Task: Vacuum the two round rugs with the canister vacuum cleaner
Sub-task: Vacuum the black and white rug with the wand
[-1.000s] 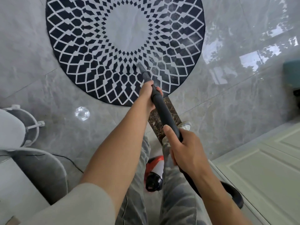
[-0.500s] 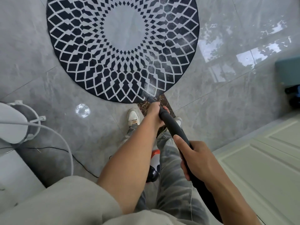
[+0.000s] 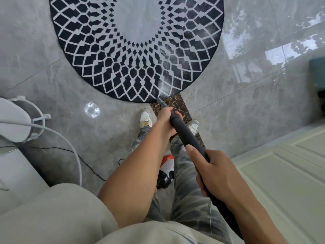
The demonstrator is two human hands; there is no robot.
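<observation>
I see both hands wrapped round the black vacuum hose (image 3: 186, 133), left hand (image 3: 166, 121) forward, right hand (image 3: 215, 170) behind, grey nozzle tip (image 3: 160, 101) touching the round black-and-white patterned rug (image 3: 137, 50) near edge

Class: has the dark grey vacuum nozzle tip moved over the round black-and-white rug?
Yes. The nozzle tip drew back from inside the rug to its near edge.

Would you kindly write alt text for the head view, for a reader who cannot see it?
A person grips a black vacuum hose with both hands, left hand ahead of right hand, its nozzle at the near edge of a round black-and-white rug on grey floor tiles.
</observation>
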